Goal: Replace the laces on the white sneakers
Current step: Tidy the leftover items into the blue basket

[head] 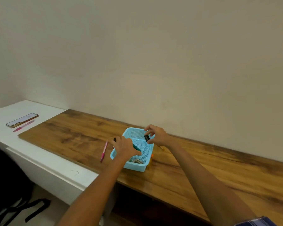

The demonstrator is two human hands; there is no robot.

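Observation:
A light blue mesh basket [138, 167] stands on the wooden tabletop [203, 168]. My left hand [125, 148] reaches into the basket from its left side, fingers down on a dark green object [136, 147]; whether it grips it I cannot tell. My right hand [155, 135] hovers over the basket's far right corner and pinches a small black object [147, 137] between thumb and fingers. A grey folded item [137, 161] lies in the basket's near end. No sneakers or laces are in view.
A pink pen [104, 151] lies left of the basket. An orange item [151, 159] pokes out at the basket's right side. A phone [22, 120] and another pink pen [23, 126] rest on the white counter [44, 160]. A black bag [8, 185] is on the floor.

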